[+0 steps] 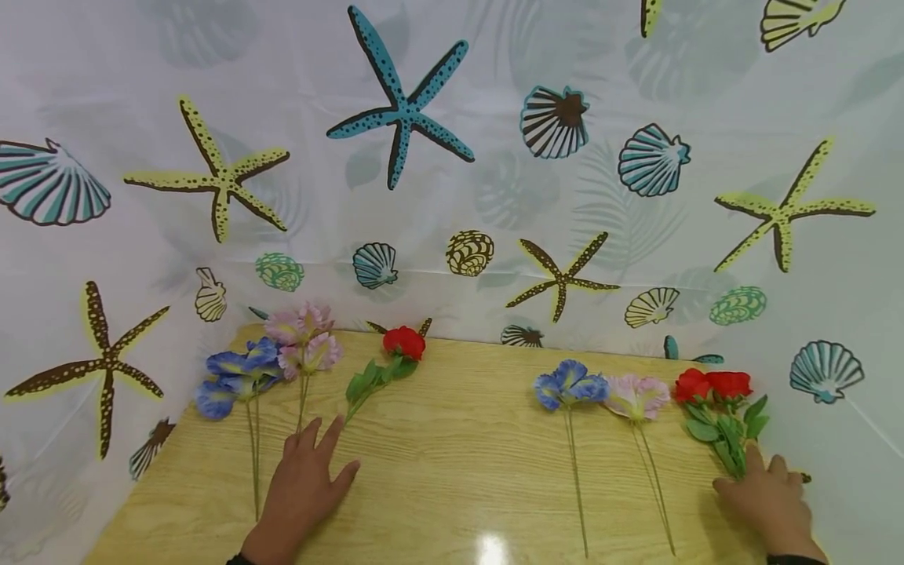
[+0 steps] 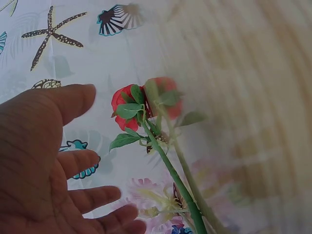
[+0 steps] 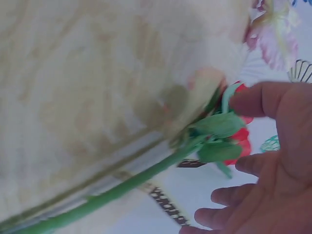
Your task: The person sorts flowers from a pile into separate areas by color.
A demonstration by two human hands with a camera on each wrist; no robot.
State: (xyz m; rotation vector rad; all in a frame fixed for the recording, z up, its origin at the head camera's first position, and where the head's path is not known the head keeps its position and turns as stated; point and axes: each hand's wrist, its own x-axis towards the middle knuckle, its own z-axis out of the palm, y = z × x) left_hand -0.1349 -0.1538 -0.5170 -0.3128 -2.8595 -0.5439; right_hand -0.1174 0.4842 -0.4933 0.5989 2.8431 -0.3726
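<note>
In the head view my left hand (image 1: 304,486) is spread over the table, its fingertips by the stem of a single artificial red rose (image 1: 404,343). The left wrist view shows that rose (image 2: 127,105) apart from the spread fingers. Pink flowers (image 1: 307,337) and blue flowers (image 1: 240,373) lie just left of it. At the right my right hand (image 1: 768,498) reaches beside two red roses (image 1: 727,384), covering their lower stems. The right wrist view has the loosely extended fingers close to the rose leaves (image 3: 219,125), the thumb tip overlapping them; contact is unclear.
A blue flower (image 1: 570,386) and a pink flower (image 1: 638,398) lie left of the two roses, long thin stems pointing toward me. The glossy wooden table (image 1: 459,447) meets a white cloth (image 1: 452,188) printed with starfish and shells at the back and sides.
</note>
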